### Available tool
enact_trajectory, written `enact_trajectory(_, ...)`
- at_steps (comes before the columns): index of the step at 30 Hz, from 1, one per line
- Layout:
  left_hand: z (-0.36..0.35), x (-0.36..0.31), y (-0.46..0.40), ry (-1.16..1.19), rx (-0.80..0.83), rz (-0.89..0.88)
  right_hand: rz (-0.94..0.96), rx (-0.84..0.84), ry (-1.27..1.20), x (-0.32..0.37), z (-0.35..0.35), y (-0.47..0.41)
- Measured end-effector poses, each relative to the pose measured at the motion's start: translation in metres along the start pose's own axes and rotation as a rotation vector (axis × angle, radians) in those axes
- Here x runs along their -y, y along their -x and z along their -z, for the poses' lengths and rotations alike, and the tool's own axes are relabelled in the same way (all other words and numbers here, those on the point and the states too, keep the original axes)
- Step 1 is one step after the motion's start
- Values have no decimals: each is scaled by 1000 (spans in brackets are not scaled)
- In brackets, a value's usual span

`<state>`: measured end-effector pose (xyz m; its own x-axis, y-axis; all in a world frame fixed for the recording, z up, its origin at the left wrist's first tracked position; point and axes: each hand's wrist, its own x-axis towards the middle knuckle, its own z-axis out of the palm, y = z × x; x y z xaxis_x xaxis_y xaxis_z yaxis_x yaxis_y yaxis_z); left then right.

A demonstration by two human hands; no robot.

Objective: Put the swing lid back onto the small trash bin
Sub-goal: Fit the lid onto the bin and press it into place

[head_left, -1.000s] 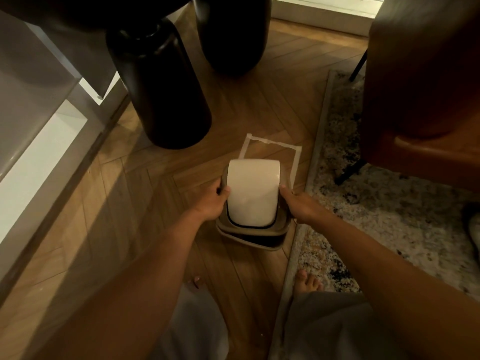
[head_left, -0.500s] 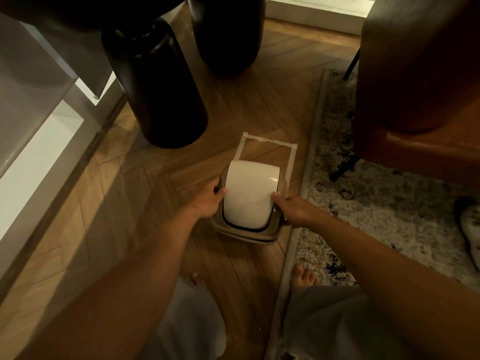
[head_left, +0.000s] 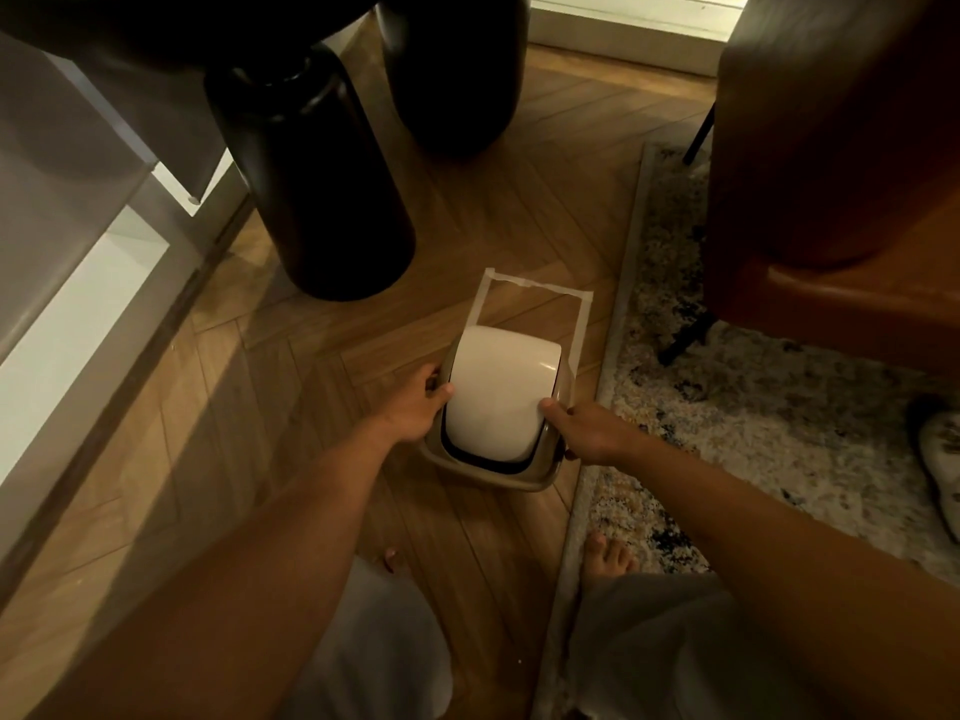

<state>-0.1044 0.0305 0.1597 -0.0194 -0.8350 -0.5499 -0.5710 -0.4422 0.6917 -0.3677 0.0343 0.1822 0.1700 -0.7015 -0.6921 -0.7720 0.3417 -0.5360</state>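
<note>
A: Where is the bin [head_left: 488, 467]?

B: Just below the middle of the frame, on the wood floor [head_left: 322, 366], right beside the rug [head_left: 753, 407] edge. Its far end reaches into a rectangle of pale tape [head_left: 582, 324] stuck on the boards.

A: What does it look like?

B: Small, with a tan rim that shows as a band along the near side. The lid [head_left: 501, 394] is a smooth, rounded, off-white flap, slightly glossy, with a highlight on its upper right corner. It sits inside the tan frame, and a dark gap curves along its near edge.

A: And the hands?

B: The left hand [head_left: 418, 402] is on the left side, fingers curled around the frame, thumb touching the lid's edge: a closed grip on the lid. The right hand [head_left: 589, 428] mirrors it on the right side, thumb tip against the lid's lower right corner, fingers wrapped down over the rim, so that grip is closed on the lid too.

A: Anything else around?

B: Two dark rounded table legs [head_left: 322, 200] in the upper left and top centre, a brown leather chair [head_left: 841, 174] in the upper right, and bare toes [head_left: 608, 556] at the rug edge near the bottom.
</note>
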Motion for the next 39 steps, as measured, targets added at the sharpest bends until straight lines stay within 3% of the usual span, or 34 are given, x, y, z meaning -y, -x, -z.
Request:
enact_trajectory(11, 1, 2, -4, 56, 10, 37, 68, 7, -27, -5, 1, -4)
enact_trajectory(23, 7, 1, -6, 22, 40, 14, 81, 17, 200, -11, 3, -12)
enact_trajectory(33, 4, 10, -1, -74, 134, 37, 94, 198, 203, -20, 5, -11)
enact_trajectory(36, -3, 18, 2, -86, 184, 37, 111, 177, 268, -25, -8, -11)
enact_trajectory(39, -6, 24, 3, -92, 194, 30, 176, 87, 129, -28, -20, -7)
